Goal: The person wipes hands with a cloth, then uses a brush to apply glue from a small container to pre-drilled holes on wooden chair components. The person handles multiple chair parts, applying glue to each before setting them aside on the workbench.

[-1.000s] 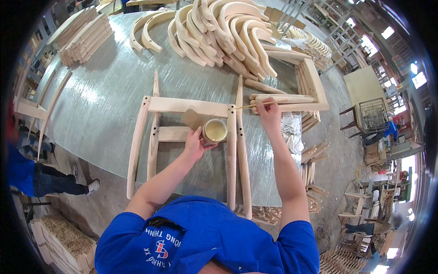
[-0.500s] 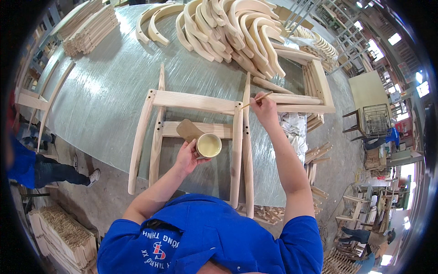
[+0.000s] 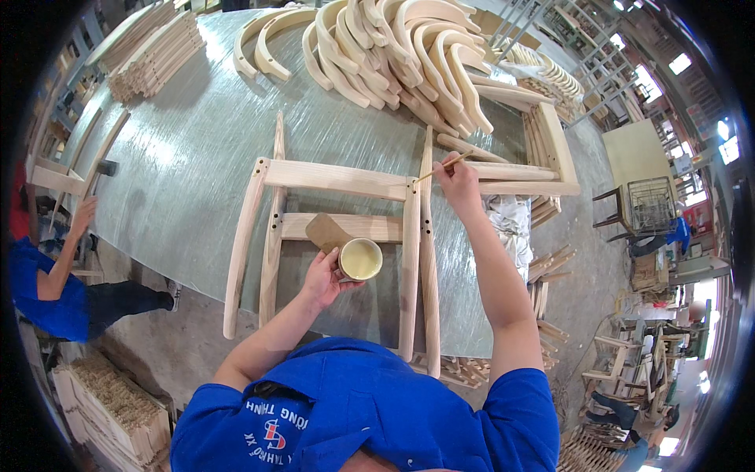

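Observation:
My left hand (image 3: 321,282) is closed around a small round cup (image 3: 361,259) of pale yellow, creamy liquid. A flat brown piece with a rounded end (image 3: 324,231) juts out beside the cup; whether my fingers also grip it, I cannot tell. Between the fingertips of my right hand (image 3: 458,186) is a thin wooden stick (image 3: 447,165), slanting down leftward. Its tip is at the dark holes in the right corner of a pale wooden chair frame (image 3: 338,176). Two legs and a crossbar face me, with a second pair of legs and a lower bar (image 3: 377,228) behind.
Curved wooden parts (image 3: 425,55) are heaped at the table's (image 3: 181,181) far side. More frames (image 3: 527,187) lie right, beside crumpled white wrapping (image 3: 510,228). Bundled slats (image 3: 157,55) sit far left. A co-worker in blue (image 3: 51,283) handles another frame (image 3: 59,177) at the left edge.
At the left, the co-worker has leaned in, and an arm now reaches to the frame there. My hands stay nearly in place, cup and stick still held.

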`<state>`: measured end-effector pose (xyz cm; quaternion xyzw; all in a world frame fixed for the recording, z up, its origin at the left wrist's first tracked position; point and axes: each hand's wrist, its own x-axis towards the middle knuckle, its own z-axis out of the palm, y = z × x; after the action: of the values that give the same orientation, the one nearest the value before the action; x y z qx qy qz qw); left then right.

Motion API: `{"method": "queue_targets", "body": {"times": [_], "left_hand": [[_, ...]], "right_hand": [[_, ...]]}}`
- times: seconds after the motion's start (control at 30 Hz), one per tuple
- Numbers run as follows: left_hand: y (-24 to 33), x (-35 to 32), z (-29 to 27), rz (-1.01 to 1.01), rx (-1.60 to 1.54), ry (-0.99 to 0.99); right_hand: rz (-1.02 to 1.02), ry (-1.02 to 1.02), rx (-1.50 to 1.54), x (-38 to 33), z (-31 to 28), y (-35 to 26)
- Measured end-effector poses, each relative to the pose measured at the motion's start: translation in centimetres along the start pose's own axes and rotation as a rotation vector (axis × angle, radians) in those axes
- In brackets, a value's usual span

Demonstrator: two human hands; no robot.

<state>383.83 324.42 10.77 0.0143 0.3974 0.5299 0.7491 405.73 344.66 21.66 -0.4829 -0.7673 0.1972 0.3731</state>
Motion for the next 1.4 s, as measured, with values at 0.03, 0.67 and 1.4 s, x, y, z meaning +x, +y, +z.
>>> {"method": "queue_targets", "body": {"times": [0.03, 0.67, 1.4], "left_hand": [[0.0, 0.1, -0.2, 0.002, 0.0, -0.006], [-0.1, -0.2, -0.1, 0.001, 0.028, 0.013], [-0.4, -1.3, -0.2, -0.023, 0.077, -0.009]], "right_hand": [[0.002, -0.001, 0.003, 0.1, 0.1, 0.1], [-0.015, -0.138, -0.108, 1.0, 0.0, -0.8], [0.194, 0.036, 0.016, -0.3, 0.0, 3.6]]}}
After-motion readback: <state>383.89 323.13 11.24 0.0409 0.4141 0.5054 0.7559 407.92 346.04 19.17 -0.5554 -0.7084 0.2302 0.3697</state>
